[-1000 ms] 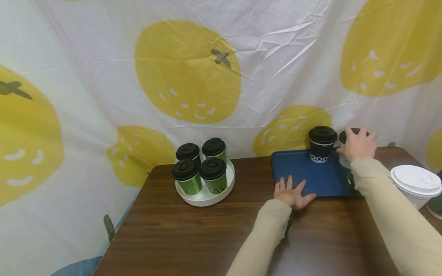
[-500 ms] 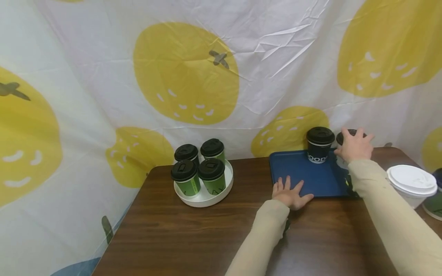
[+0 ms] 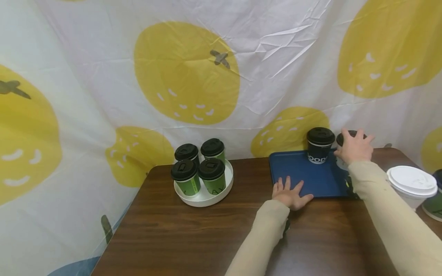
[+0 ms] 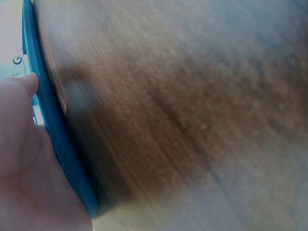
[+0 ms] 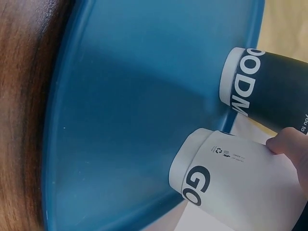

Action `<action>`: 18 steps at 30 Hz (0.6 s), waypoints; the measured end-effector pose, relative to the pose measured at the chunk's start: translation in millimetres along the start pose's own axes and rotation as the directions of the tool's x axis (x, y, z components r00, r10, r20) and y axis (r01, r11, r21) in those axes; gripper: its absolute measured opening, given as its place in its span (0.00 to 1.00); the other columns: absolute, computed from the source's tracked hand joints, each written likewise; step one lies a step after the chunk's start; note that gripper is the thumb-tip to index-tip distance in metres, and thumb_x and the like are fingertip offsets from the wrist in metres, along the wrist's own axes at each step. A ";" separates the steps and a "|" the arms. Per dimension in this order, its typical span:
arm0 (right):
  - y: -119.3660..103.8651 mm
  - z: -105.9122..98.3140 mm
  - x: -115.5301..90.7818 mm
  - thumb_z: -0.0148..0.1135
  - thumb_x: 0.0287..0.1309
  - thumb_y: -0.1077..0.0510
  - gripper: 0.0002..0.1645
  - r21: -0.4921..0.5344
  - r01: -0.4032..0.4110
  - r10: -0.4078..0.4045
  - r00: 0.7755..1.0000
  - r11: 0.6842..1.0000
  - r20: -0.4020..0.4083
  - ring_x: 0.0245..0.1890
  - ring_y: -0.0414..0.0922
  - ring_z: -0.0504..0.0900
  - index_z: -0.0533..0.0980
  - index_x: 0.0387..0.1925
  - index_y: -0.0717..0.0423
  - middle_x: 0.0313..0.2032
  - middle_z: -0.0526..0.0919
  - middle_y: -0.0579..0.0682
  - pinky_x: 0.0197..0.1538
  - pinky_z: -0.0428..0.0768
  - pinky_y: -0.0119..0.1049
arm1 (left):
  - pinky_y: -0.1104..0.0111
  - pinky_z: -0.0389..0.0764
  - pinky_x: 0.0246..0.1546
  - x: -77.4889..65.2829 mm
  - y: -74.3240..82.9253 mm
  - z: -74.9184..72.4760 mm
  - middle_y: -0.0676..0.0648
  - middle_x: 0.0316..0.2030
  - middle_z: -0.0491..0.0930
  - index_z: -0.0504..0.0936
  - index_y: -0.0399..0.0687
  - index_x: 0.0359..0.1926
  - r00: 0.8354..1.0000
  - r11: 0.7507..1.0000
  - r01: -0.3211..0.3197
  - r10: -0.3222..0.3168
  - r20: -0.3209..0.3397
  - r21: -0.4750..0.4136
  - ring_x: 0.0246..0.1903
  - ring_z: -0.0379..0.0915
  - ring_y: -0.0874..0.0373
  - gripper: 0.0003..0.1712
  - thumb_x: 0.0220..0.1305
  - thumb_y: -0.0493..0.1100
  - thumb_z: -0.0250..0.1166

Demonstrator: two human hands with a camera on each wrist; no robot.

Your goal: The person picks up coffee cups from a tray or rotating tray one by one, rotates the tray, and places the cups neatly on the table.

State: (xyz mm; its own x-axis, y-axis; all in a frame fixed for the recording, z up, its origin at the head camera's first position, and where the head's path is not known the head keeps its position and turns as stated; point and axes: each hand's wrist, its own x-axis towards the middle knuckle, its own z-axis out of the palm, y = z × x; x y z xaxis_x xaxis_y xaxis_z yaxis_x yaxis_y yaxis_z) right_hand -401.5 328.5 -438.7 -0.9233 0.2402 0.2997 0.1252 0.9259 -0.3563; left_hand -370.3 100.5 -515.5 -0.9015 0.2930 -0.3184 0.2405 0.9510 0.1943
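Note:
My right hand (image 3: 355, 148) grips a white paper cup (image 5: 236, 173) with a black lid from above, at the far right corner of a blue tray (image 3: 310, 182). The right wrist view shows the thumb (image 5: 288, 142) against the cup's side and the cup's base over the tray. Close beside it on the tray stands a black paper cup (image 3: 319, 147), also with a black lid. With fingers spread, my left hand (image 3: 289, 196) rests at the tray's near left corner. In the left wrist view, its thumb (image 4: 31, 84) lies at the tray's rim.
On the left of the wooden table (image 3: 165, 241), a round white tray (image 3: 207, 202) bears several black-lidded cups, mostly green. A large white-lidded cup (image 3: 411, 186) and a green cup (image 3: 433, 201) stand near my right forearm. A fruit-patterned cloth (image 3: 255, 96) hangs behind.
The head view has shifted very slightly. Both hands, the cups and the trays keep their places.

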 end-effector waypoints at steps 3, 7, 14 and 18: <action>-0.4 -0.2 -0.2 0.71 0.60 0.57 0.45 -0.004 -0.002 0.002 1.000 1.000 -0.001 0.60 0.89 0.56 0.57 0.71 0.61 0.62 0.54 0.87 0.40 0.78 0.73 | 0.61 0.40 0.84 0.2 0.4 -0.3 0.61 0.84 0.38 0.49 0.90 0.78 1.000 1.000 0.002 -0.002 0.001 0.001 0.85 0.31 0.55 0.39 0.68 0.82 0.40; 0.2 0.2 0.0 0.71 0.60 0.56 0.45 -0.012 -0.004 0.004 1.000 1.000 -0.001 0.60 0.89 0.56 0.57 0.71 0.61 0.62 0.54 0.87 0.40 0.78 0.73 | 0.61 0.40 0.84 0.4 0.8 -0.4 0.61 0.84 0.38 0.49 0.90 0.78 1.000 1.000 0.002 -0.002 0.003 -0.001 0.85 0.31 0.55 0.39 0.68 0.82 0.40; 0.3 0.5 -0.3 0.71 0.59 0.56 0.46 -0.004 -0.003 0.003 1.000 1.000 -0.001 0.61 0.89 0.54 0.57 0.71 0.61 0.62 0.54 0.86 0.43 0.76 0.76 | 0.61 0.39 0.84 0.6 -0.7 -0.1 0.60 0.84 0.37 0.48 0.90 0.78 1.000 1.000 -0.002 0.002 0.014 0.002 0.85 0.30 0.54 0.39 0.69 0.82 0.40; -0.5 0.5 -1.0 0.71 0.59 0.56 0.46 -0.006 -0.005 0.005 1.000 1.000 -0.002 0.61 0.89 0.54 0.57 0.71 0.61 0.62 0.54 0.86 0.46 0.75 0.77 | 0.61 0.39 0.84 0.1 -0.8 -0.2 0.60 0.84 0.37 0.48 0.90 0.78 1.000 1.000 0.000 0.000 0.015 0.005 0.85 0.30 0.54 0.39 0.69 0.82 0.40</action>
State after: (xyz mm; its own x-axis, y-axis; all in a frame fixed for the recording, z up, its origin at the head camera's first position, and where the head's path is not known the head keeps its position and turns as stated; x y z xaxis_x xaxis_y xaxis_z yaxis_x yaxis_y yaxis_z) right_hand -400.8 327.7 -439.3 -0.9220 0.2457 0.2992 0.1324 0.9264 -0.3526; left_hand -370.6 99.7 -515.5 -0.8961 0.2945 -0.3320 0.2424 0.9515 0.1896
